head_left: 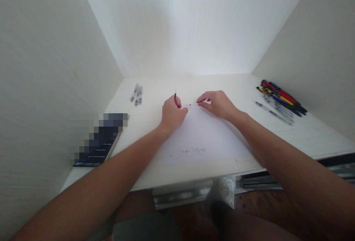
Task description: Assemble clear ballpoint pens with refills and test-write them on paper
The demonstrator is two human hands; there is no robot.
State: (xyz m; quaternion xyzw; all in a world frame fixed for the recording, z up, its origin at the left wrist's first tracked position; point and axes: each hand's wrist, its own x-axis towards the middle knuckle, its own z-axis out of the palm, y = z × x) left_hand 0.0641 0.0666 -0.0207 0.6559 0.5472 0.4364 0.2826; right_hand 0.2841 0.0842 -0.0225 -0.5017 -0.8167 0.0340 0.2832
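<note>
left hand gripping upright dark pen piece, tube contact unclear | right hand pinching small dark tip | clear pen tube lying between hands, at white paper sheet's far edge | step: apparently handling pen parts | next: probably needing steady alignment

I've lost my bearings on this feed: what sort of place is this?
Probably a desk nook: a white tabletop with pale walls on three sides and pens grouped at the right.
</note>
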